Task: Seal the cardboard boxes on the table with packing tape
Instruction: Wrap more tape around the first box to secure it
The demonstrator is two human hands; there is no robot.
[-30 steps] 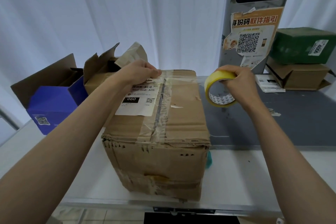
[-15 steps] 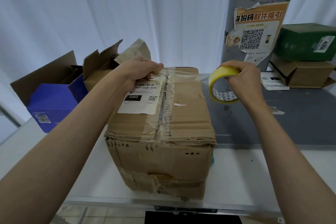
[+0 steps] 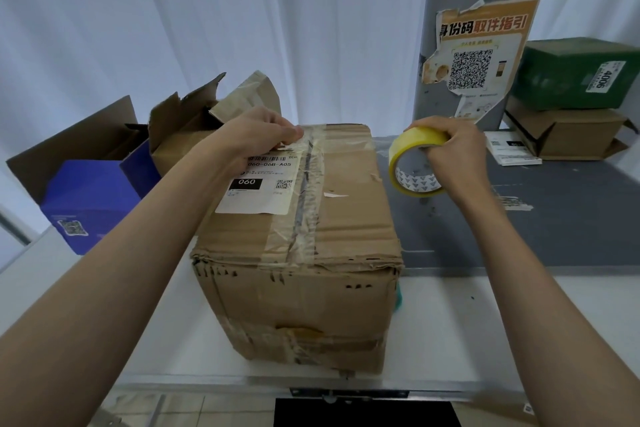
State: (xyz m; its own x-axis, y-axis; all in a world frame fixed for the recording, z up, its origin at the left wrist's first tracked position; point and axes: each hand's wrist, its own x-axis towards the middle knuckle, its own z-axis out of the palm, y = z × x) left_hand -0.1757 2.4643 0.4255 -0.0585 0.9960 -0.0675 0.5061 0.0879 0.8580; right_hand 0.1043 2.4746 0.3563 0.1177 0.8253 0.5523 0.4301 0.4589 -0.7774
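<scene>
The right hand [image 3: 457,156] grips the yellow tape roll [image 3: 414,163], held in the air just right of the cardboard box [image 3: 304,229]. The left hand [image 3: 256,135] pinches the tape end (clear, barely visible) onto the box's far top edge, beside the shipping label [image 3: 259,189].

The cardboard box [image 3: 304,253] is matt, creased brown corrugated board, its seam covered in wrinkled glossy clear tape beside a smooth paper shipping label [image 3: 259,184]. The tape roll [image 3: 414,163] is shiny yellow plastic film. The table [image 3: 460,322] looks smooth and white.
</scene>
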